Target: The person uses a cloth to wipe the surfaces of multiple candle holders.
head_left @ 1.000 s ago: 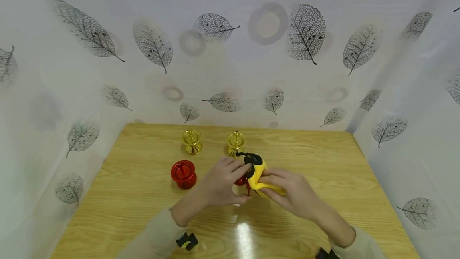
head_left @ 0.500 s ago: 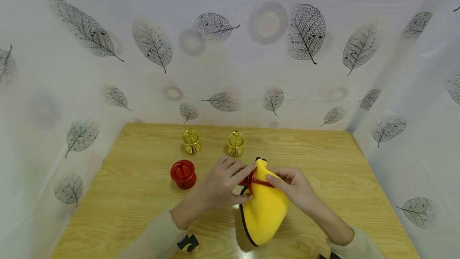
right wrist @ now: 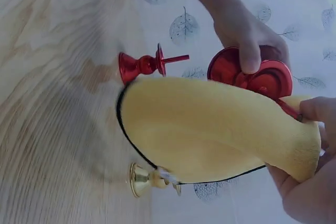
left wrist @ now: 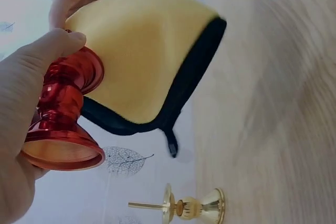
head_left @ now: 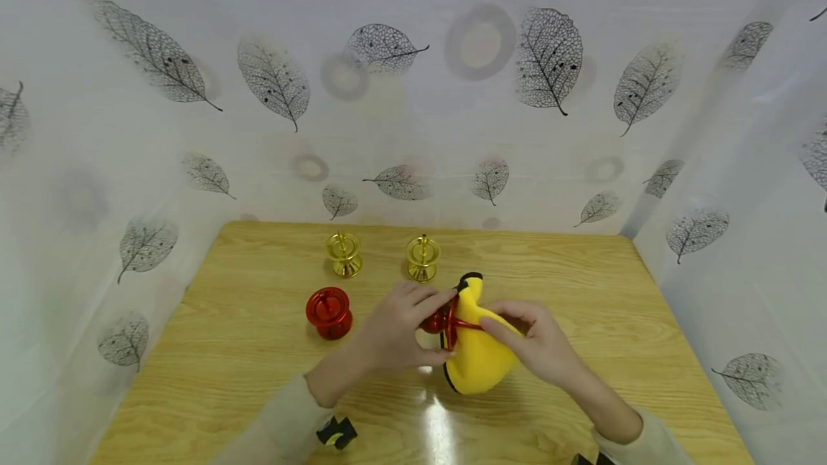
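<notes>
My left hand [head_left: 402,327] grips a shiny red candlestick [left wrist: 59,98] above the table, tilted on its side with its spike toward the right. A thumb lies on its dish in the left wrist view. A yellow cloth with black edging [head_left: 481,361] hangs from my right hand [head_left: 535,341], bunched between thumb and fingers. The right thumb and fingers are at the spike's tip, with the cloth behind and under the spike. The cloth's black loop [left wrist: 172,142] dangles in the left wrist view. Part of the right hand is hidden behind the cloth.
A second red candlestick [head_left: 329,314] stands on the wooden table [head_left: 245,379], left of the hands. Two gold candlesticks, one at left [head_left: 344,257] and one nearer the middle [head_left: 423,258], stand farther back. A leaf-printed curtain [head_left: 413,120] surrounds the table's back and sides.
The cloth first sat bunched at the candlestick, then spread and hung low in front, and now is drawn up smaller around the spike. The left hand keeps its grip on the candlestick, nearly still.
</notes>
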`<state>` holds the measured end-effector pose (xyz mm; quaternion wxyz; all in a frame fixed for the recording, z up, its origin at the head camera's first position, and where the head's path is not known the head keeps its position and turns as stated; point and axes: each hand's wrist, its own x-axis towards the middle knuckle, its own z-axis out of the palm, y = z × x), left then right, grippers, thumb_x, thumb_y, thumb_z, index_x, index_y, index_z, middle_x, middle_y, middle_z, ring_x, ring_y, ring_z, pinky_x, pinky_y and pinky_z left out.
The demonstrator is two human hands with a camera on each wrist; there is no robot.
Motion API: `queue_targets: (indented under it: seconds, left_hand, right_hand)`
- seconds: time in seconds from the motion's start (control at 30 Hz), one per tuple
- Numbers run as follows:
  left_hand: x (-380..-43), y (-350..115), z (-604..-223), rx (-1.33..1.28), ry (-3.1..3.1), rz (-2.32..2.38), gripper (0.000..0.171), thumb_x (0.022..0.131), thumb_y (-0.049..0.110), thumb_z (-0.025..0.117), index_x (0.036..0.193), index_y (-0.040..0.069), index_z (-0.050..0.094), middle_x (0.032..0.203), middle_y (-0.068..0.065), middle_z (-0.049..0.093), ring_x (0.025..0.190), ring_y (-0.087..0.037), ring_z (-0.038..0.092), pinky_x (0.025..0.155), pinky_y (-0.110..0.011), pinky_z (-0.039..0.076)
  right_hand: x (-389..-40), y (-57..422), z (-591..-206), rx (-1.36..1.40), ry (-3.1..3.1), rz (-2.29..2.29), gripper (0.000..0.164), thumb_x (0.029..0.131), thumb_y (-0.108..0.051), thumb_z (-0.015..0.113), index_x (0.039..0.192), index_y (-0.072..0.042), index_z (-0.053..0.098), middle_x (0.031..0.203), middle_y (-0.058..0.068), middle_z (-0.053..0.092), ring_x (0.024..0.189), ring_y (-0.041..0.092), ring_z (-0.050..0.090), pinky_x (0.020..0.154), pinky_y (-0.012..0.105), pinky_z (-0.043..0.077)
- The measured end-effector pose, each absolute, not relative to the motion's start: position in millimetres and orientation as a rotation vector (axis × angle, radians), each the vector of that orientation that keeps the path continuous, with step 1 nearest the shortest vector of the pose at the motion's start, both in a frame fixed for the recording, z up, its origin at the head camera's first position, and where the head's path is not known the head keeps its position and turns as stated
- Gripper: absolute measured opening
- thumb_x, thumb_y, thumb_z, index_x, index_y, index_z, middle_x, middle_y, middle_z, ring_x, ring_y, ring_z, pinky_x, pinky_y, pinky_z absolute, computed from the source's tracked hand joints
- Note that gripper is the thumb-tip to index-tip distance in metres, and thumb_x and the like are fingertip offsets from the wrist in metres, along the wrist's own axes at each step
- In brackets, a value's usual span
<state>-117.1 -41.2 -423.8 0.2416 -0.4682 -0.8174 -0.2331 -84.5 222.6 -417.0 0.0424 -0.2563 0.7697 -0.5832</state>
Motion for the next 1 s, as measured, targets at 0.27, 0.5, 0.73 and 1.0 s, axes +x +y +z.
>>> queue_targets:
  seconds: [0.27,0.5,0.73,1.0]
  left_hand:
    - [-120.3,-46.4,-418.3,-1.302,-2.279,-0.708,0.084,0.065,0.047,0.099,0.131,0.004,0.07,0.111,-0.003,0.074,0.1,-0.017,0.069,0.09,-0.033,0.057]
    - [-120.1,-42.8,-419.8,-1.306,-2.319,-0.62,0.082,0.064,0.045,0.098,0.128,0.001,0.072,0.115,-0.006,0.076,0.103,-0.02,0.069,0.094,-0.036,0.058]
    - [-119.3,-40.3,-420.4,-1.317,-2.274,-0.516,0.083,0.065,0.048,0.098,0.129,0.002,0.071,0.112,-0.005,0.076,0.101,-0.019,0.069,0.093,-0.034,0.058]
    - [-118.3,-39.2,-422.5,-1.314,-2.166,-0.442,0.076,0.072,0.051,0.095,0.129,0.006,0.072,0.109,0.0,0.075,0.096,-0.017,0.066,0.087,-0.03,0.054]
  right_hand:
    - [-84.7,225.8,-423.3,-1.478,2.765,-1.513,0.023,0.096,0.002,0.071,0.116,-0.005,0.079,0.114,0.017,0.078,0.099,0.018,0.077,0.083,0.016,0.061]
    - [-85.5,223.0,-420.5,-1.827,2.969,-1.11,0.029,0.108,-0.03,0.061,0.115,-0.008,0.08,0.116,0.013,0.077,0.094,0.024,0.077,0.085,0.024,0.063]
    - [-85.8,217.0,-423.5,-1.529,2.871,-1.307,0.016,0.1,-0.014,0.074,0.113,-0.008,0.081,0.114,0.016,0.079,0.098,0.025,0.079,0.083,0.019,0.063]
    - [-85.0,219.5,-427.2,-0.902,2.388,-1.818,0.023,0.098,0.007,0.066,0.117,0.001,0.078,0.117,0.005,0.081,0.102,0.006,0.076,0.081,0.027,0.065]
